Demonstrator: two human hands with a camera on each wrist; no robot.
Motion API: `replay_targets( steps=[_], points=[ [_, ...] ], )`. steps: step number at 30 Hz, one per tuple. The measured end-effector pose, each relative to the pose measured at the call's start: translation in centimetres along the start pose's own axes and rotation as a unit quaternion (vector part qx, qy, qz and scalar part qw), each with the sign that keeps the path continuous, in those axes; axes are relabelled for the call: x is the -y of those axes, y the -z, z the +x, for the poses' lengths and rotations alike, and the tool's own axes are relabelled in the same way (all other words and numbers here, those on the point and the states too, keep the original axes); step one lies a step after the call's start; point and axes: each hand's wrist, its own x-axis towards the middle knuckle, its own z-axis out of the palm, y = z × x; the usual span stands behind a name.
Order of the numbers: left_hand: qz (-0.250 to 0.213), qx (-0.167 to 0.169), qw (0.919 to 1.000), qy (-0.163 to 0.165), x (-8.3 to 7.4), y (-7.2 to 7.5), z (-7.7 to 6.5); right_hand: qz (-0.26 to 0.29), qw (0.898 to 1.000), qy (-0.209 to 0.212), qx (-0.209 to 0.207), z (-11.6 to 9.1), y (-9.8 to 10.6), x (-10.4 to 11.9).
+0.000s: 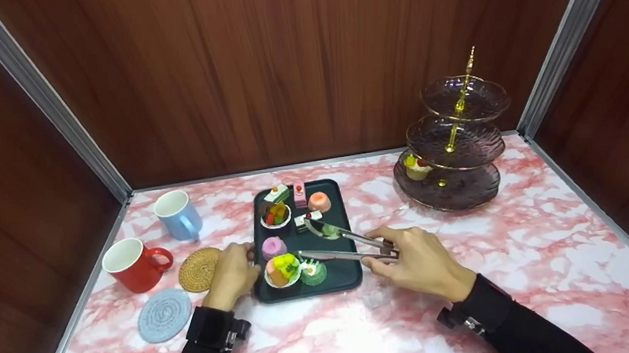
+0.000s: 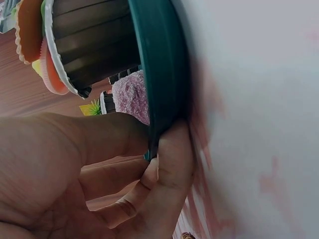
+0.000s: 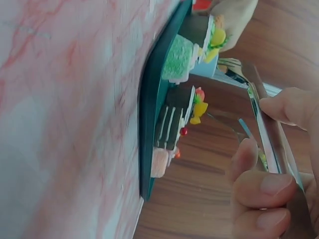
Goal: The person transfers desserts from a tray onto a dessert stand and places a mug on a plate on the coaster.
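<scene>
Head: holds metal tongs (image 1: 346,254) in right hand (image 1: 419,259), tips apart, over dark green tray (image 1: 343,273); cannot tell whether touching cherry-topped cake slice (image 1: 309,222). Grips tray's left edge with left hand (image 1: 233,275). Shows cupcake (image 1: 417,172) on bottom tier of three-tier stand (image 1: 457,196).
Left wrist: pinches tray rim between thumb and fingers, near lilac dessert (image 2: 130,95).
Right wrist: clasps tongs, thumb opposite curled fingers, beside tray bearing green dessert (image 3: 177,59).

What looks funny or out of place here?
Nothing looks spilled or broken. One cupcake is the odd one out, sitting alone low on the tiered stand, while the other sweets are on the green tray.
</scene>
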Motion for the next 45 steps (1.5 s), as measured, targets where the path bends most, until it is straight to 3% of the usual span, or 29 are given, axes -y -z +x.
replay_targets(
  steps=[10, 24, 45],
  points=[
    [-0.008, 0.003, 1.0000, 0.003, 0.2, -0.2, 0.1, 0.012, 0.999, 0.044, 0.011, -0.1, -0.7, 0.9],
    [-0.004, -0.007, 0.9999, -0.015, 0.3, -0.1, 0.2, 0.012, 0.997, 0.070, 0.016, 0.1, -1.8, 1.4],
    [-0.006, -0.002, 1.0000, -0.006, 0.4, -0.2, 0.2, 0.008, 0.994, 0.102, 0.028, 0.7, -2.8, 2.1]
  ],
)
